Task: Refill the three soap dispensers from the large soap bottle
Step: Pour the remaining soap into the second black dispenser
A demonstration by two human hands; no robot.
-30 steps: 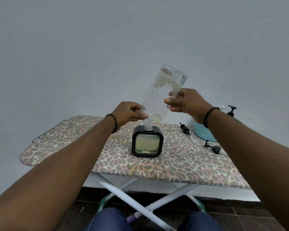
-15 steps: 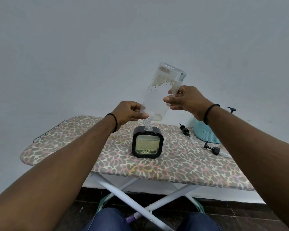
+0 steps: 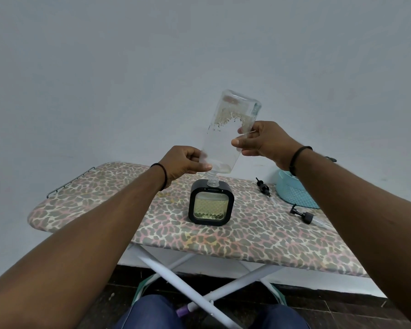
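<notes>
A large clear soap bottle (image 3: pixel 226 136) is tipped upside down, its threaded neck set into the top opening of a square black dispenser (image 3: pixel 211 205) standing mid-board. Yellowish soap fills most of the dispenser's window. Only a little soap and foam cling inside the bottle. My left hand (image 3: pixel 185 163) grips the bottle near its neck. My right hand (image 3: pixel 263 142) pinches the bottle's upper side near its base.
The dispenser stands on a leopard-print ironing board (image 3: pixel 105 198). Two black pump heads (image 3: pixel 262 186) (image 3: pixel 305 216) lie on the board to the right. A teal basket (image 3: pixel 294 193) sits behind my right forearm. White crossed legs show below the board.
The bottle and both hands have hardly shifted; the view has tilted a little, so the basket sits further behind my right forearm.
</notes>
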